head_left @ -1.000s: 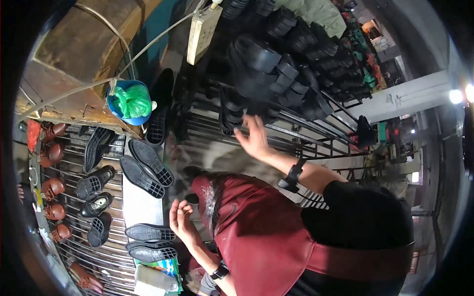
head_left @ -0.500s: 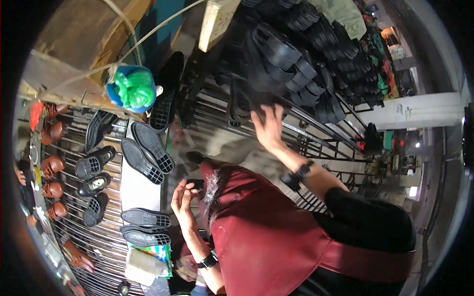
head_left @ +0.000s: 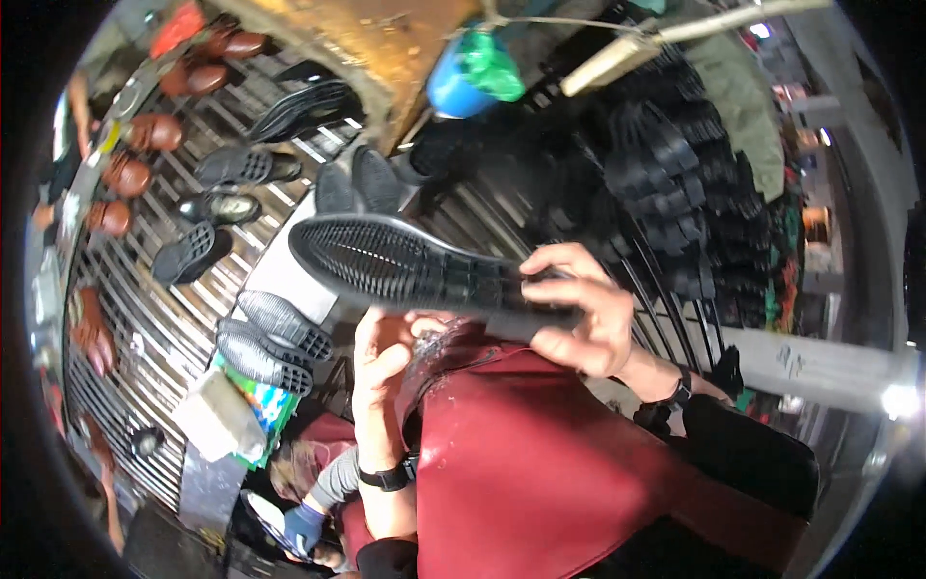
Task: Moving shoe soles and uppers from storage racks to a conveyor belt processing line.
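Note:
A black shoe sole [head_left: 376,256] is held up level across the middle of the view, its ridged, hollow side showing. My right hand [head_left: 588,314] is closed around its right end, thumb below and fingers over the top. Just under the sole's left half is my left hand [head_left: 378,362], fingers curled near the lower edge; whatever is in them is hidden. Behind lies a white board [head_left: 275,268]. One pair of black soles [head_left: 359,181] rests at its far end, another pair of soles [head_left: 273,338] at its near end.
Brown shoes [head_left: 127,176] and black shoes [head_left: 222,207] stand on a metal-bar rack [head_left: 174,362] at left. Black soles [head_left: 666,164] are stacked at the far right. A blue cup [head_left: 458,89] with green plastic hangs ahead. Another person's gloved hand [head_left: 304,526] is at lower left.
My right hand, spread near the stacked soles before, now grips a sole and has come back toward me. My left hand has moved under it. The whole view has turned.

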### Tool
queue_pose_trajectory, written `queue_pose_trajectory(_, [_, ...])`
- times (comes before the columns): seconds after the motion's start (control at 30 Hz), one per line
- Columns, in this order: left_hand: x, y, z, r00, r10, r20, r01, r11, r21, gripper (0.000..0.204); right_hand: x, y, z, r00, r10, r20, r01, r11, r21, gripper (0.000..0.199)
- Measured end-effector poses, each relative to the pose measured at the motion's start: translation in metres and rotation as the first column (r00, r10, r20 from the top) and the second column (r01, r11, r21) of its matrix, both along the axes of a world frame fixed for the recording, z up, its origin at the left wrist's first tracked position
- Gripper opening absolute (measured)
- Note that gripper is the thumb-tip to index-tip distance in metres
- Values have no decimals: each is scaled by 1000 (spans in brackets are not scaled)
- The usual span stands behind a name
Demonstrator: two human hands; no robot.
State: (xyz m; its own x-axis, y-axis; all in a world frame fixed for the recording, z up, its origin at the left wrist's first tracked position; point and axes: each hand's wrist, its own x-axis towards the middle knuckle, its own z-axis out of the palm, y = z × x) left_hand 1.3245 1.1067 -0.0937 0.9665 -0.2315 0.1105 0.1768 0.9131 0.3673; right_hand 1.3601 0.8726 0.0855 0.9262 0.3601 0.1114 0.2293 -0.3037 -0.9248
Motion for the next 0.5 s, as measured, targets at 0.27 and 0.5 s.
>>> queue_pose_trajectory(0.27, [-22, 47, 38, 952, 241, -190, -256, 965, -61, 36, 39, 54, 9, 783, 471, 406, -364, 876, -315, 53])
queue_pose_trajectory(0.5, [-7, 85, 23, 549, 621, -560, -658, 734, 169, 38, 108, 82, -12, 844, 491, 216, -505, 863, 15, 49])
